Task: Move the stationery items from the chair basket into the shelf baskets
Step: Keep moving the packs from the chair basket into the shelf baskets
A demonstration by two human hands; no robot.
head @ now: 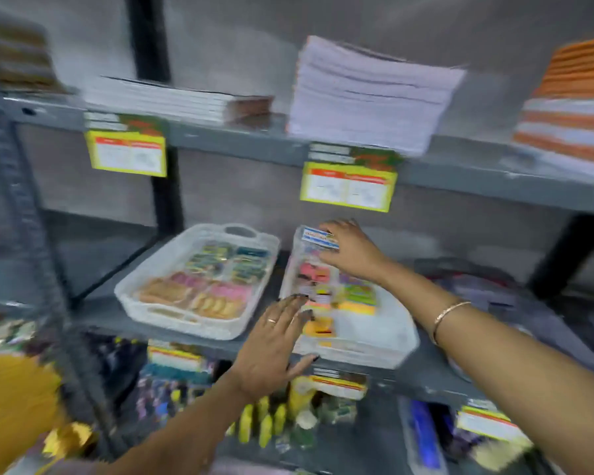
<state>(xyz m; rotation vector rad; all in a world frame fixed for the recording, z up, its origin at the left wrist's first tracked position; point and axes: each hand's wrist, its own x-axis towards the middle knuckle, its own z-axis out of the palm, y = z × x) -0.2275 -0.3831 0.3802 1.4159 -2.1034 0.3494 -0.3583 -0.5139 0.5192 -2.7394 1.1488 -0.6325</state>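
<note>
White baskets (199, 323) sit side by side on the grey shelf (93, 317). Right hand (352, 250) pinches a small pack (319, 238) over the right one's far end — left hand (271, 347) spread flat, holding nothing, at its near rim.

Motion blur smeared everything we saw: the print on the yellow shelf labels (348, 186) was unreadable, and the small packets in the right basket (384, 337) blended together. The orange-striped stack (573, 108) ran off the frame's edge.
</note>
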